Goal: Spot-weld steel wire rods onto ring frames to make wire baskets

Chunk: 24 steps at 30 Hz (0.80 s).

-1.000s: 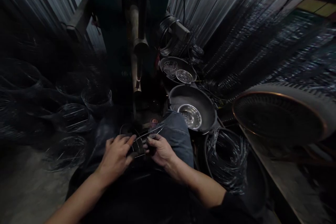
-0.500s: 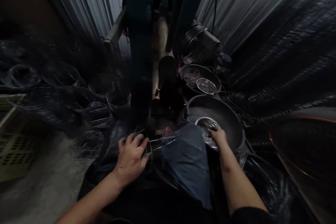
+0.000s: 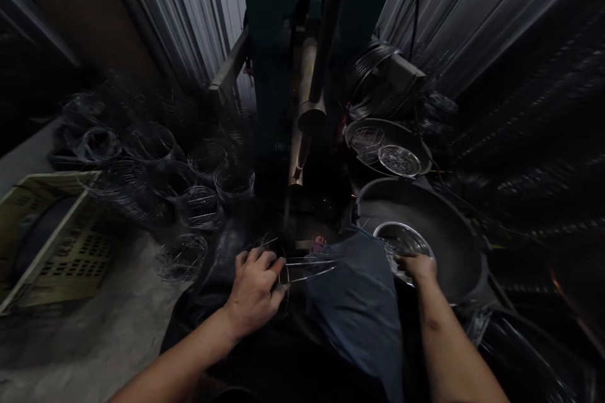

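Left hand: the left hand [image 3: 255, 289] is clamped on a wire frame [image 3: 302, 266] at the person's lap, fingers curled over its ring.
Wire frame: thin bright rods, long axis running rightward from the fist across the blue cloth [image 3: 354, 302] on the knee.
Right hand: the right hand [image 3: 418, 266] reaches forward and right, fingers at the near rim of a small steel bowl [image 3: 401, 240]; closed or apart, I cannot tell.
Steel bowl: shiny, round, inside the big dark pan [image 3: 439, 230], well right of the frame; right hand is nearer.
Farther: wire baskets [image 3: 198, 208] on the floor at left.
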Tool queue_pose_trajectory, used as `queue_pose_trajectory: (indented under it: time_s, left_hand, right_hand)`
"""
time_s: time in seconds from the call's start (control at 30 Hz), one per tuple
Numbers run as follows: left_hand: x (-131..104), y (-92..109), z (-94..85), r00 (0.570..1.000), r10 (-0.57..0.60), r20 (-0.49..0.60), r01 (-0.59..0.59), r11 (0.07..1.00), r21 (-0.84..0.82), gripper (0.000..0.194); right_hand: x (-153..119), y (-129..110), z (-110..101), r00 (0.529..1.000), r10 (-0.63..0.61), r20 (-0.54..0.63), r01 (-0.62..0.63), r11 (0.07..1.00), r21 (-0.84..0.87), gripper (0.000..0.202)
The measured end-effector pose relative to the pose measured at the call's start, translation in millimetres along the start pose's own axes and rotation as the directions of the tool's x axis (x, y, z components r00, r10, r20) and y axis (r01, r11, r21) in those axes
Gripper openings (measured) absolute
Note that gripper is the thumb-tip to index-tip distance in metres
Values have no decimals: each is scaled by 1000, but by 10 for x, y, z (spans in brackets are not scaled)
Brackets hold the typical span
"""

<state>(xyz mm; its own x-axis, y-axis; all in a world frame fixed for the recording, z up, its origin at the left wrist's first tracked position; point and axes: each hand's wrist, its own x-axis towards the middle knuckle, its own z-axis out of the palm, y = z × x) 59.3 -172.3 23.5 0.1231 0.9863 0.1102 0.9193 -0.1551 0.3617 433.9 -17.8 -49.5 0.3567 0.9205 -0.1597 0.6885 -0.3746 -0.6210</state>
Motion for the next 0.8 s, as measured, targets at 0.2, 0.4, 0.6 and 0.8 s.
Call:
queue_pose_trajectory:
  time_s: [0.2, 0.4, 0.6, 0.8]
  left_hand:
    - [249, -191, -203, 992, -36, -120, 28, 998, -64, 34]
    - [441, -292, -316, 973, 9, -230, -18, 999, -35, 32]
    - [574, -302, -351, 955, 52, -292, -56, 998, -8, 32]
    - [655, -270, -349, 948, 105, -299, -70, 989, 127, 32]
  right_hand:
    - [-707, 53, -181, 953, 169, 253, -270, 854, 445, 28]
    - [-1131, -166, -316, 984, 66, 165, -95, 980, 174, 26]
    - [-1240, -1141, -29, 948, -119, 296, -58, 848, 527, 30]
    - [-1416, -1942, 676, 793, -228, 565, -396, 512, 762, 31]
